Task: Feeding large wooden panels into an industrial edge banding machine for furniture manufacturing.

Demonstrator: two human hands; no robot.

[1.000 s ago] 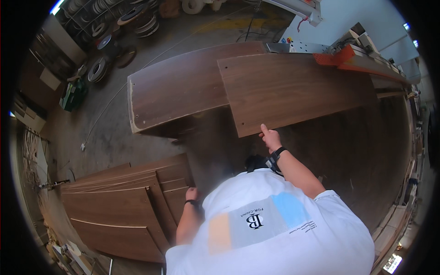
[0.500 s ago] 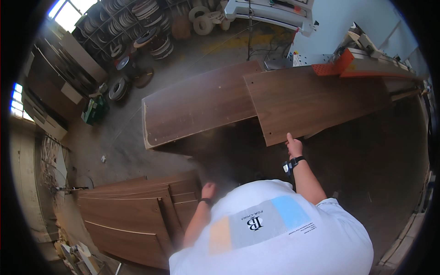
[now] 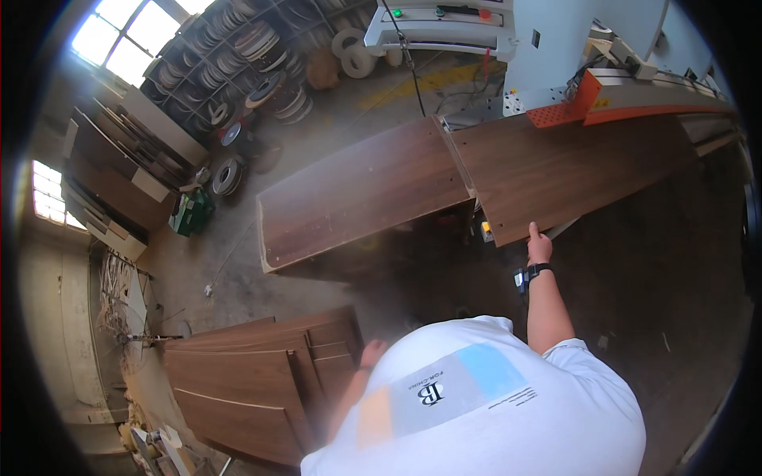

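Observation:
My right hand (image 3: 539, 244) grips the near edge of a brown wood-grain panel (image 3: 587, 166) close to its near-left corner, thumb on top and fingers underneath. The panel lies flat along the machine at right, beneath its orange guard (image 3: 599, 95). Left of it stands a brown-topped table (image 3: 365, 194), with a narrow gap between the two. My left hand (image 3: 373, 352) hangs low beside my white shirt, nearest a stack of brown panels (image 3: 238, 373). It looks free of the panel, but its fingers are partly hidden and blurred.
A white machine with a control panel (image 3: 444, 32) stands at the far side. Racks of edging rolls (image 3: 230, 47) line the back, with more rolls (image 3: 228, 176) on the floor. A green crate (image 3: 190, 213) and leaning boards (image 3: 119, 159) are at left. A cable hangs ahead.
The panel has slid right in my right hand's grip, off the table's end, uncovering the gap and a small yellow part. My left hand has drawn closer to my body. The view has shifted slightly.

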